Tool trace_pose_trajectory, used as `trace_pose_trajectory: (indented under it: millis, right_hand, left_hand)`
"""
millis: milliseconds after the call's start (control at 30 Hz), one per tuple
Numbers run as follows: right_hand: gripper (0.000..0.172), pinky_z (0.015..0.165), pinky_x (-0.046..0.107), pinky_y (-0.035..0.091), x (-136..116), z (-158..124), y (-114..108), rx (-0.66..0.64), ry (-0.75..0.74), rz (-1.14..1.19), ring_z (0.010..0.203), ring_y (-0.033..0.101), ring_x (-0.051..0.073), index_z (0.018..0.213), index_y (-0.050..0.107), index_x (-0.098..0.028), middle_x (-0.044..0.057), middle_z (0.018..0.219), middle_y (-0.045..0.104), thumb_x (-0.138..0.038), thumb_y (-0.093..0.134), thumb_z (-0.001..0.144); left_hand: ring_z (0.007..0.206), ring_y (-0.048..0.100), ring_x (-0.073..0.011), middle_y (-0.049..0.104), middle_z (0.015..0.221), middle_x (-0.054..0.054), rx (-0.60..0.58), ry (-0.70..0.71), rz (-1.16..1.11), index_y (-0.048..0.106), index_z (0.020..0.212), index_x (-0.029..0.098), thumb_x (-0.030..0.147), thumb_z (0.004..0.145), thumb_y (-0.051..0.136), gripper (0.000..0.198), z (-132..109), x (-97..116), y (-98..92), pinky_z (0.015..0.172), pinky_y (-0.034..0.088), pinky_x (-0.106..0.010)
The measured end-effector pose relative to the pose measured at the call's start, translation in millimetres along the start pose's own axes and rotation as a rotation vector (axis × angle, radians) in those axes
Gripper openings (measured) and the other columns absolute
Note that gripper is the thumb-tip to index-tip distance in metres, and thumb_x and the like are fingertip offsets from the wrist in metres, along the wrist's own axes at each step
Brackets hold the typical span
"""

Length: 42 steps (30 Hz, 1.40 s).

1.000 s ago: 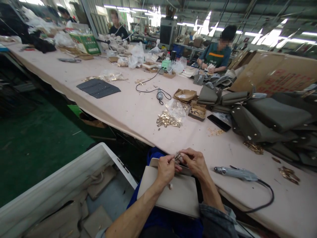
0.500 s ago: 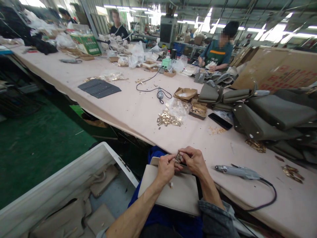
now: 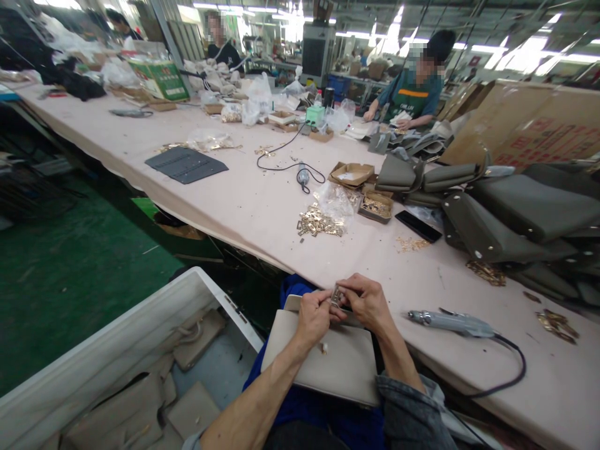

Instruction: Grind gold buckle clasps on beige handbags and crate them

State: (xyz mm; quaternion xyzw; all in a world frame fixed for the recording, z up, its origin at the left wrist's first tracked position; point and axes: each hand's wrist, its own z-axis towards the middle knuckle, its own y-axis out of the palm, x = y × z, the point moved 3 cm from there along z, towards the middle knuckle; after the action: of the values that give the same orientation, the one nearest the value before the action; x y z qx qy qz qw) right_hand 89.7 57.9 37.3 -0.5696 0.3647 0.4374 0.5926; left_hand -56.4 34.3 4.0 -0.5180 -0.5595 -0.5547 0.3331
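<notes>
A beige handbag (image 3: 328, 369) lies on my lap, with a small gold fitting on its front. My left hand (image 3: 315, 317) is closed at its upper edge. Between the fingertips of both hands is a small metal bag fitting (image 3: 335, 296), a frame-like piece whose details are too small to make out. My right hand (image 3: 368, 303) pinches it from the right, fingers bent. The fingers partly hide the fitting and the bag's edge. A grey electric screwdriver (image 3: 450, 322) rests on the table, right of my right hand.
Gold fittings (image 3: 321, 222) are heaped on the table (image 3: 262, 219) beside a small box of parts (image 3: 376, 206) and a black phone (image 3: 418, 226). Dark bags (image 3: 510, 219) are piled at right. A white bin (image 3: 140, 337) with beige pieces stands left. A co-worker (image 3: 415, 94) sits across.
Both my hands keep almost the same place, with the fitting between them. The view has shifted slightly. Across the table, the co-worker's one hand has moved out to the left.
</notes>
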Motion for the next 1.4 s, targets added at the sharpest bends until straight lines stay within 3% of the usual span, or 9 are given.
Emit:
trace_pose_trajectory:
  millis: [200,400,533,633,867,1167,1400]
  right_hand:
    - [0.018,0.058,0.025,0.05,-0.1,2.2,-0.2,-0.007,-0.056,-0.059,0.062,0.064,0.015,0.091,0.079,-0.018,0.003,0.075,0.065,-0.027,0.064,0.088]
    - [0.02,0.059,0.025,0.047,8.0,4.3,-3.5,-0.018,-0.052,-0.06,0.065,0.063,0.015,0.097,0.08,-0.019,0.004,0.078,0.066,-0.032,0.068,0.088]
    - [0.03,0.066,0.027,0.05,8.8,7.9,-8.3,-0.219,-0.043,0.085,0.07,0.063,0.015,0.112,0.077,-0.018,0.004,0.083,0.066,-0.039,0.069,0.091]
    - [0.037,0.066,0.027,0.05,3.5,13.6,-12.3,-0.384,-0.04,0.161,0.069,0.062,0.013,0.119,0.074,-0.018,0.005,0.088,0.066,-0.041,0.07,0.091]
    - [0.035,0.063,0.026,0.05,-9.8,30.1,-11.9,-0.54,-0.009,0.265,0.067,0.061,0.014,0.106,0.078,-0.015,0.005,0.085,0.067,-0.043,0.076,0.086]
    - [0.033,0.069,0.027,0.051,0.4,23.7,-9.8,-0.433,-0.132,0.111,0.077,0.063,0.016,0.12,0.075,-0.021,0.006,0.089,0.066,-0.038,0.069,0.092]
    - [0.024,0.07,0.026,0.048,0.0,18.1,-8.6,-0.373,-0.198,0.064,0.078,0.061,0.015,0.115,0.077,-0.023,0.004,0.087,0.064,-0.031,0.066,0.095]
  left_hand:
    - [0.064,0.075,-0.0188,0.076,0.082,-0.009,-0.004,0.034,0.013,0.078,0.105,0.011,0.031,0.091,0.058,0.031,0.1,-1.8,-1.9,0.06,0.063,-0.026]
    - [0.057,0.073,-0.0187,0.077,0.079,-0.01,0.069,0.047,0.006,0.079,0.101,0.01,0.034,0.088,0.064,0.031,0.4,-2.4,-2.1,0.057,0.062,-0.028]
    - [0.05,0.069,-0.0154,0.073,0.065,-0.006,0.075,0.04,-0.004,0.08,0.099,0.01,0.029,0.086,0.064,0.028,2.3,0.4,-4.1,0.051,0.057,-0.022]
    - [0.048,0.067,-0.0141,0.072,0.066,-0.006,0.045,0.055,-0.021,0.081,0.093,0.01,0.027,0.083,0.065,0.025,5.0,2.3,-8.1,0.049,0.055,-0.021]
    - [0.046,0.064,-0.0127,0.07,0.063,-0.005,0.011,0.064,-0.055,0.081,0.089,0.009,0.028,0.084,0.066,0.025,4.4,3.7,-12.7,0.051,0.055,-0.022]
    - [0.048,0.067,-0.0151,0.071,0.06,-0.005,0.154,0.077,-0.053,0.08,0.104,0.008,0.027,0.084,0.067,0.03,1.8,2.2,-1.8,0.052,0.059,-0.025]
    - [0.049,0.068,-0.0153,0.076,0.07,-0.009,0.184,0.071,-0.097,0.079,0.105,0.006,0.025,0.084,0.068,0.031,2.5,-2.6,-0.2,0.051,0.059,-0.025]
